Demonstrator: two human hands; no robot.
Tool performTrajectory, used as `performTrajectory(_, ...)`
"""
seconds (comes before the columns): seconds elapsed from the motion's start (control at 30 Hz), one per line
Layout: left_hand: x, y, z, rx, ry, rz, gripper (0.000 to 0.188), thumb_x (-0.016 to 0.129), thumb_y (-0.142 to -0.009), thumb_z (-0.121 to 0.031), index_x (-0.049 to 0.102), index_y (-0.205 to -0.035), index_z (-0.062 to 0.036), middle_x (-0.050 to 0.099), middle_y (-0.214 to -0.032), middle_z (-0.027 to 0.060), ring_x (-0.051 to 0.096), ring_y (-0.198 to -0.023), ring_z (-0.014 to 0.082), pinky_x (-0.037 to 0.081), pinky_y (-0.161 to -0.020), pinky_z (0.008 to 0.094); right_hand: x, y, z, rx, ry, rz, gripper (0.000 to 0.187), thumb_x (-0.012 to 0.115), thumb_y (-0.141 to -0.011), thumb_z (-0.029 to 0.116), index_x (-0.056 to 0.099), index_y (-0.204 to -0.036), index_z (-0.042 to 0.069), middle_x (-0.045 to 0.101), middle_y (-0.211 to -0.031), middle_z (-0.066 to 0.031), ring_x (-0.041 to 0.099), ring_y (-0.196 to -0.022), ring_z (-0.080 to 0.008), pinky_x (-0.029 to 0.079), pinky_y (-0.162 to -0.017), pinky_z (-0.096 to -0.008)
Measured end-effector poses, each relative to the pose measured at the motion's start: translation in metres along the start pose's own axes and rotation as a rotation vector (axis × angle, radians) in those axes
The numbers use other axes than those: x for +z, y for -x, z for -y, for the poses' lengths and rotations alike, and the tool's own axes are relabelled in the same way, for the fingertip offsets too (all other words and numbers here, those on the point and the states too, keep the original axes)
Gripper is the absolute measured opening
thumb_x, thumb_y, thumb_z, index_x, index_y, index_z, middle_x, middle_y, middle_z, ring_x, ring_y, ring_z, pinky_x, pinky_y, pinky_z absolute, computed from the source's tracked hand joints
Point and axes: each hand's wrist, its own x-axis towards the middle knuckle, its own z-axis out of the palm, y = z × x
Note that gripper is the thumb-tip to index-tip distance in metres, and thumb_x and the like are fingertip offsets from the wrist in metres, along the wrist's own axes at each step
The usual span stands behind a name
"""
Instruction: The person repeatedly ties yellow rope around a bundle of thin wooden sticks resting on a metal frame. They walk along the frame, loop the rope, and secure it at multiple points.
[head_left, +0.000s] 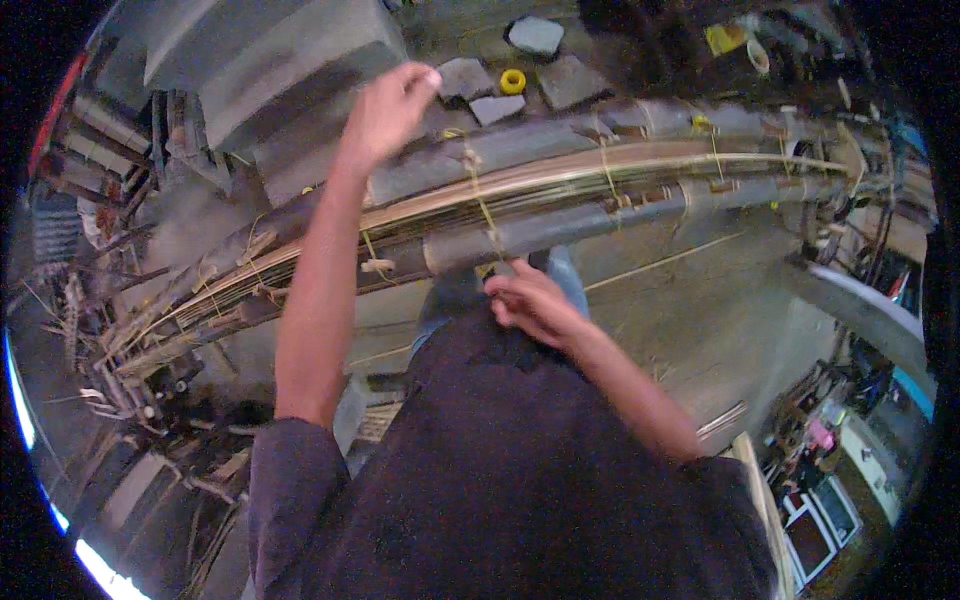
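Stretching between left hand and right hand, both curled, grip unclear: strips, likely light, springy, best held beside ties!

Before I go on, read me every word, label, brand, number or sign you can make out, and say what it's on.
No text can be read in this view.
Yellow ring, near pole, dark shirt: no legible marking.
Yellow piece at upper right, pink item at lower right: too small and blurred to tell.
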Motion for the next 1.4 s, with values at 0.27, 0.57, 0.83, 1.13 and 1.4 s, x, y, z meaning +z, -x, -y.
performTrajectory(0.27,0.045,0.132,-0.009,0.169,-0.105,-0.016,0.031,0.057,-0.090,-0.030,0.065,-0.106,-0.0040,0.067,-0.099,0.0189,0.063,-0.092,0.0364,0.047,-0.083,0.0458,-0.026,0.017,0.248,-0.564,1.174,-0.136,0.026,0.059,-0.079,-0.002,0.068,-0.102,0.006,0.065,-0.090,-0.0100,0.065,-0.084,-0.0265,0.052,-0.073,-0.0335)
performTrajectory(0.57,0.059,0.113,-0.014,0.201,-0.252,-0.170,0.020,0.060,-0.089,-0.026,0.069,-0.085,-0.0085,0.067,-0.075,0.0150,0.065,-0.069,0.0321,0.050,-0.065,0.0434,-0.066,-0.192,0.168,-0.199,1.073,-0.426,0.040,0.054,-0.093,0.039,0.066,-0.095,0.001,0.067,-0.089,-0.0163,0.064,-0.073,-0.0230,0.050,-0.066,-0.0382)
performTrajectory(0.83,0.059,0.126,-0.008,0.070,-0.106,-0.139,0.022,0.060,-0.088,-0.026,0.067,-0.082,-0.0067,0.067,-0.081,0.0134,0.064,-0.076,0.0316,0.049,-0.068,0.0419,0.006,-0.042,0.052,-0.655,0.899,0.143,0.017,0.058,-0.083,0.023,0.062,-0.080,0.006,0.064,-0.074,-0.0153,0.066,-0.074,-0.0323,0.053,-0.067,-0.0461)
performTrajectory(1.13,0.047,-0.024,-0.001,-0.382,0.753,0.170,0.035,0.052,-0.095,-0.036,0.047,-0.070,-0.0111,0.039,-0.062,-0.0040,0.035,-0.054,0.0101,0.033,-0.052,0.0307,-0.023,-0.029,0.078,-0.947,0.519,-0.027,0.014,0.066,-0.074,0.004,0.060,-0.087,0.006,0.061,-0.092,-0.0106,0.061,-0.086,-0.0312,0.052,-0.071,-0.0401)
performTrajectory(1.4,-0.006,-0.019,0.039,0.114,-0.240,0.309,0.047,0.047,-0.094,-0.047,0.067,-0.107,-0.0066,0.068,-0.093,0.0161,0.064,-0.090,0.0349,0.049,-0.083,0.0432,-0.070,-0.020,0.124,-0.704,0.720,-0.516,0.021,0.069,-0.074,-0.002,0.068,-0.094,0.005,0.069,-0.089,-0.0081,0.067,-0.079,-0.0285,0.054,-0.072,-0.0329)
